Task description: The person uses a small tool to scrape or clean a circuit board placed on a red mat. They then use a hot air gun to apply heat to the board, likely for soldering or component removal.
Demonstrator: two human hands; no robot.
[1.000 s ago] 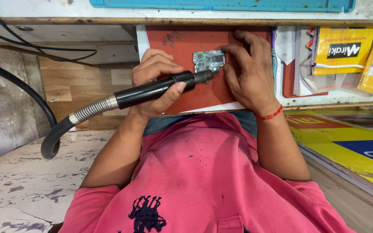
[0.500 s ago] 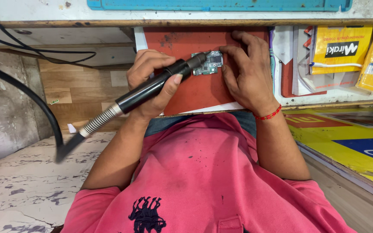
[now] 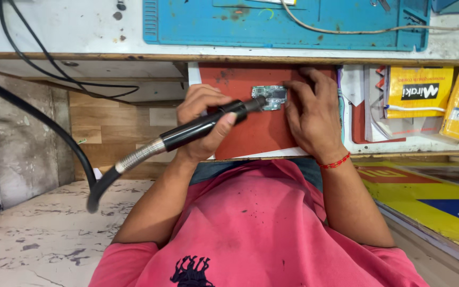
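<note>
A person in a pink shirt (image 3: 256,223) leans over a rust-red mat (image 3: 251,127), matte and spotted with dark stains, where a small grey-green circuit board (image 3: 270,97) lies flat near the mat's far edge. The left hand (image 3: 200,125) is wrapped fully around a glossy black, pen-shaped handpiece (image 3: 208,123). Its rear end runs into a ribbed silver metal sleeve (image 3: 136,157) and then a thick black rubber hose (image 3: 38,122) that loops off to the left. The tool's tip sits at the board's left edge. The right hand (image 3: 314,114) lies palm down beside the board, fingers (image 3: 298,90) nearly straight and pressed on its right edge, gripping nothing; a red thread band (image 3: 336,162) circles the wrist.

Against the frame half a second earlier, the tool lies flatter and its tip has slid a little to the left along the board, while the board and the right hand have stayed put.

The board is a rough rectangle with notched corners, studded with dull silver shields and tiny parts. Above the mat runs a worn white bench edge (image 3: 81,50) carrying a blue ridged silicone mat (image 3: 282,24). To the right sit glossy yellow packets (image 3: 418,90).
</note>
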